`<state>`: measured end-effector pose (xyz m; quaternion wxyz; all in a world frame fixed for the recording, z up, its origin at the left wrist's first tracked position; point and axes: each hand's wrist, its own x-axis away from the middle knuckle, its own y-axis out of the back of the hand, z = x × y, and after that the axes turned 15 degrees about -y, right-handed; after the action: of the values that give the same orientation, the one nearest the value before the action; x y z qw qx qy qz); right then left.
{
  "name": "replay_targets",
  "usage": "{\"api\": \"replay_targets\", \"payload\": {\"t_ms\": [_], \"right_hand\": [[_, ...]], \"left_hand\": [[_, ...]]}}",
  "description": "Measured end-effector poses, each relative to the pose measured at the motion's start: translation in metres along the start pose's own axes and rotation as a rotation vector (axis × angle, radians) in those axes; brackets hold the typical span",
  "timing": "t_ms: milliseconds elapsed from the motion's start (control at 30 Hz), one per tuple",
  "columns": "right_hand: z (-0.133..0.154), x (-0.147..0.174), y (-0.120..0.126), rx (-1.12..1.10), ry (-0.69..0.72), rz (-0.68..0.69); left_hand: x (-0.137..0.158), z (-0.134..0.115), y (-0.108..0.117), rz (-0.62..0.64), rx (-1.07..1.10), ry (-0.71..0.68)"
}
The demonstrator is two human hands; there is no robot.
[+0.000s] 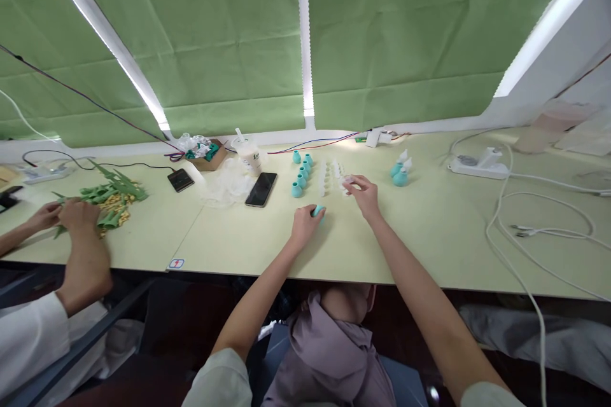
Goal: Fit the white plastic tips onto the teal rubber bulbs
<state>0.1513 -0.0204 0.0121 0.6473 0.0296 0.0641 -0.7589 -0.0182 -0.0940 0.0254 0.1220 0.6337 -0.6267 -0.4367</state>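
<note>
My left hand (304, 227) is closed around a small teal squeeze bulb (317, 210) just above the table. To its right, my right hand (365, 194) pinches a small white plastic piece (348, 181) beside the rows of white plastic parts (335, 172). Its exact shape is partly covered by the fingers. Left of those parts, several open-necked teal bulbs (303, 173) stand upright in two lines. Beyond my right hand are a few teal bulbs with white nozzles (400, 177).
A black phone (261, 189), a crumpled plastic bag (226, 183), a drink cup (249, 158) and a cardboard box (211, 158) lie to the left. Farther left, a co-worker's hands (71, 213) handle green leaves (112, 187). A power strip (480, 167) with white cables is at right.
</note>
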Motion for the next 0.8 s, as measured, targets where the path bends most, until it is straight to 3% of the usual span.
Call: {"api": "replay_targets", "payload": {"t_ms": [200,400,600,800], "right_hand": [[-0.02,0.005,-0.012,0.626,0.145,0.126],[-0.022,0.011,-0.022,0.791,0.14,0.088],[-0.025,0.007,-0.025,0.87,0.186,0.102],[-0.026,0.006,-0.024,0.883,0.207,0.121]], "left_hand": [[-0.027,0.012,0.037,-0.299,-0.02,-0.029],[-0.071,0.059,0.067,-0.417,-0.072,-0.053],[-0.122,0.107,0.077,-0.364,-0.041,0.093],[-0.155,0.137,0.065,-0.224,0.034,0.161]]}}
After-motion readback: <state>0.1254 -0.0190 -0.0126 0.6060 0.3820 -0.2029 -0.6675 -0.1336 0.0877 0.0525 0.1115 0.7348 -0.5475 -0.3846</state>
